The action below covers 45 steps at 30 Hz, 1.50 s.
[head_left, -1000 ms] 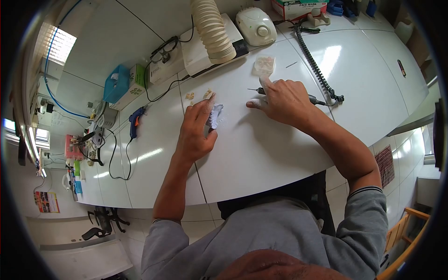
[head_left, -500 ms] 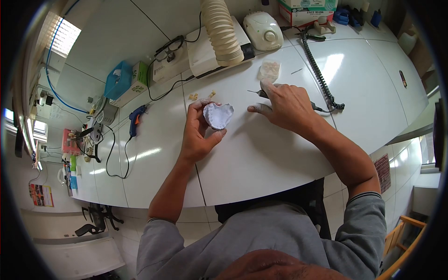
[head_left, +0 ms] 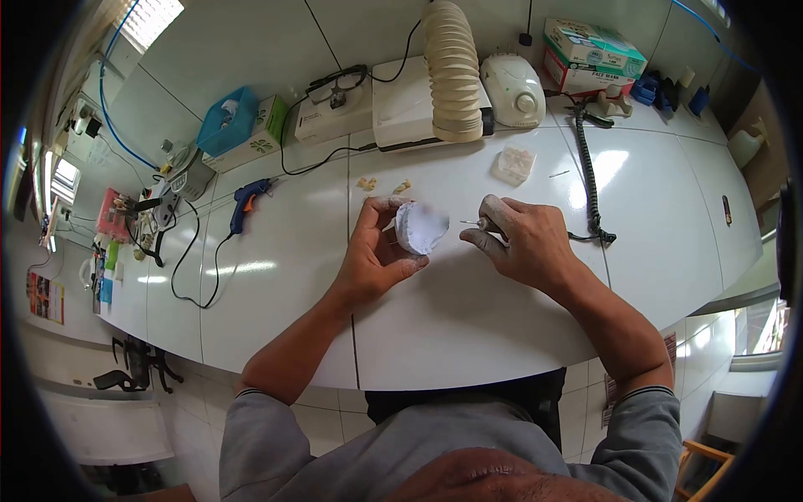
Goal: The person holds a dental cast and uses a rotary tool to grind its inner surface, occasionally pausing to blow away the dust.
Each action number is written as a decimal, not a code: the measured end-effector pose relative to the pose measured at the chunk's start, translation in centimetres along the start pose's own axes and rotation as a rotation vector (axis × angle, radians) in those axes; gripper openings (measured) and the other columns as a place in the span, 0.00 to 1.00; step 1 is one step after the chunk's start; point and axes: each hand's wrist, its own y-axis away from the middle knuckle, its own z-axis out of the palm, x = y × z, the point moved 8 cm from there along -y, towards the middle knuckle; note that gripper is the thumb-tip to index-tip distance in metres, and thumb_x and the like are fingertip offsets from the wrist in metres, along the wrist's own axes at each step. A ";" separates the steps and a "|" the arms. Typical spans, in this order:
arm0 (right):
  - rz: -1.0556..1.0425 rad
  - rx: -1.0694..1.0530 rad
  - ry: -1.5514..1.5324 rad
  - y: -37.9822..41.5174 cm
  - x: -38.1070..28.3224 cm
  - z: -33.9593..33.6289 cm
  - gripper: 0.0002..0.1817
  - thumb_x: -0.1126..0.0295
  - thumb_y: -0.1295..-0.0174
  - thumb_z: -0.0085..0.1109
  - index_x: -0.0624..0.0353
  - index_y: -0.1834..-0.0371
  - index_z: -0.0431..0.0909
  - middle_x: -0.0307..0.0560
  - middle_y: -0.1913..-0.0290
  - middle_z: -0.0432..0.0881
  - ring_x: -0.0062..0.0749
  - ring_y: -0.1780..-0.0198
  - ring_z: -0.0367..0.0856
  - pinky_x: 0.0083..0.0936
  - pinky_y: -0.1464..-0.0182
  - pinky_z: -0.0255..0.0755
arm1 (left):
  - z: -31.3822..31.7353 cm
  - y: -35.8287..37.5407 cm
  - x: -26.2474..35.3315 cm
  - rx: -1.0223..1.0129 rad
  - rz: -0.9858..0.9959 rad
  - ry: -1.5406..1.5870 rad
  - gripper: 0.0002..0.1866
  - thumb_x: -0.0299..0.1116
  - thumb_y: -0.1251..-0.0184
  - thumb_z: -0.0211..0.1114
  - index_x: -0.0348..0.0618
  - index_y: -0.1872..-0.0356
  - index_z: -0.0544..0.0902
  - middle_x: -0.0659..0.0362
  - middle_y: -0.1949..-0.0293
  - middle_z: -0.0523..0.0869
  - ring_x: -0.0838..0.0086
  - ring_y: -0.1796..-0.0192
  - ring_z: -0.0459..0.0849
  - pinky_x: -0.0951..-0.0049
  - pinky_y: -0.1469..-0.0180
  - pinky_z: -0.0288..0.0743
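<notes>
A white plaster dental cast [head_left: 421, 230] is gripped at its left side and lower edge by my left hand [head_left: 373, 258], thumb in front and fingers behind. My right hand [head_left: 532, 238] is closed around a rotary handpiece [head_left: 483, 223], most of whose body is hidden by the fingers. Its thin bur points left at the cast, with a small gap between them. White dust coats the fingertips of both hands. Just beyond the cast lie small yellowish pieces [head_left: 366, 184] on the white table [head_left: 452, 326].
Behind my hands stand a clear box [head_left: 513, 165], a ribbed hose [head_left: 454, 75] and a white control unit [head_left: 513, 90]. A coiled cord [head_left: 588, 167] runs down at the right. On the left lies a blue glue gun [head_left: 248, 203] with its cable.
My right hand has brought the handpiece closer to the cast and lower. The cast has turned in my left hand, and the view has shifted.
</notes>
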 end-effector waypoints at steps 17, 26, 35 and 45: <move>0.049 -0.037 -0.007 0.0 -0.5 -0.2 0.19 0.53 0.27 0.74 0.56 0.51 0.82 0.48 0.58 0.90 0.49 0.65 0.89 0.41 0.64 0.80 | -0.4 -0.4 0.6 0.068 -0.099 0.395 0.35 0.52 0.14 0.60 0.44 0.17 0.65 0.50 0.27 0.79 0.53 0.31 0.87 0.60 0.33 0.83; -0.070 0.012 -0.039 0.1 -1.1 -0.6 0.14 0.57 0.24 0.70 0.55 0.51 0.81 0.45 0.63 0.88 0.49 0.66 0.89 0.42 0.67 0.79 | 0.3 0.1 -1.1 -0.033 -0.185 0.505 0.32 0.47 0.20 0.69 0.48 0.24 0.70 0.55 0.39 0.81 0.67 0.43 0.82 0.66 0.35 0.76; -0.109 -0.164 -0.019 0.5 -2.8 -0.5 0.23 0.47 0.30 0.75 0.57 0.58 0.82 0.45 0.63 0.91 0.49 0.66 0.91 0.42 0.67 0.79 | 1.2 0.7 -0.1 -0.116 -0.226 -0.078 0.50 0.34 0.47 0.93 0.49 0.24 0.69 0.61 0.40 0.79 0.73 0.37 0.79 0.67 0.31 0.73; -0.066 -0.235 0.010 0.9 -2.9 0.9 0.31 0.38 0.42 0.80 0.56 0.60 0.81 0.44 0.62 0.92 0.47 0.65 0.93 0.44 0.67 0.81 | 2.7 1.0 0.3 -0.229 -0.113 -0.084 0.47 0.33 0.45 0.93 0.50 0.28 0.69 0.61 0.37 0.76 0.73 0.31 0.77 0.66 0.28 0.73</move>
